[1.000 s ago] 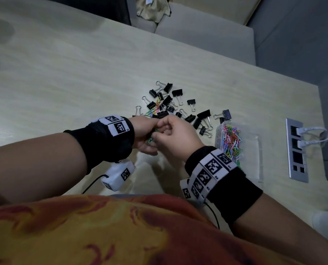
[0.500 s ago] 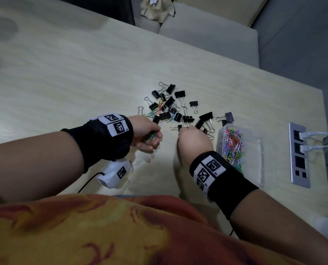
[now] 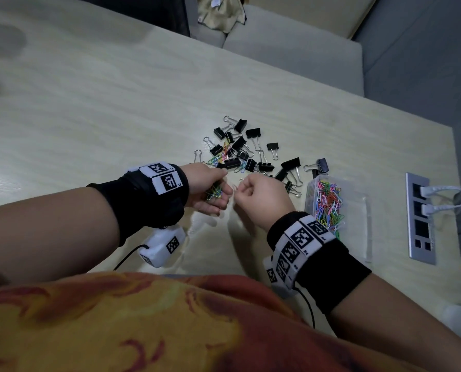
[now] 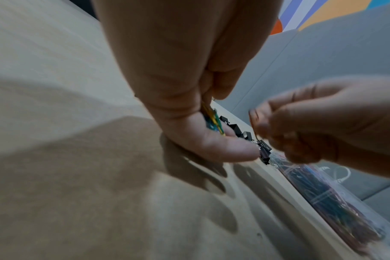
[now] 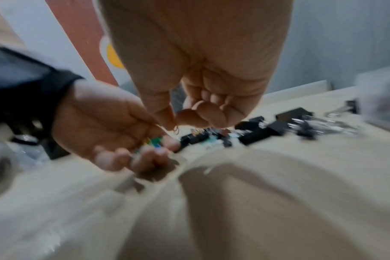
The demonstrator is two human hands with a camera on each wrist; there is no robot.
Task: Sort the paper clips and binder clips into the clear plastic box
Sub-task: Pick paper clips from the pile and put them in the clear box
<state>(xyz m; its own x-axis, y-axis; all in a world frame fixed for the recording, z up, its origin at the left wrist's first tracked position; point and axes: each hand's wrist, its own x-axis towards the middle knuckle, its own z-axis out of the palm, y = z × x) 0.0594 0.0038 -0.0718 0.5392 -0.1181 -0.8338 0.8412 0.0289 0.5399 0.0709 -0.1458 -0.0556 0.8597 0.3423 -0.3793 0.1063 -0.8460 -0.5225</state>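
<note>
Paper clips [image 3: 214,191], a small coloured bunch, sit gripped in the curled left hand [image 3: 207,189], apparently a collecting store before transfer. In the head view the right hand [image 3: 261,197] pinches a single pale clip [image 3: 235,187] between thumb and forefinger, just beside the left. The clear plastic box [image 3: 358,210], already holding many clips, stands near the right wrist; binder clips [image 3: 250,154] lie scattered on the table [image 3: 89,103] beyond. Half a second ago the right hand was down at the pile; it has since lifted back.

Left wrist view: thumb clamps the bunch [image 4: 213,121].

Right wrist view: the pinched clip [image 5: 175,130] hangs above the left palm [image 5: 114,130].
</note>
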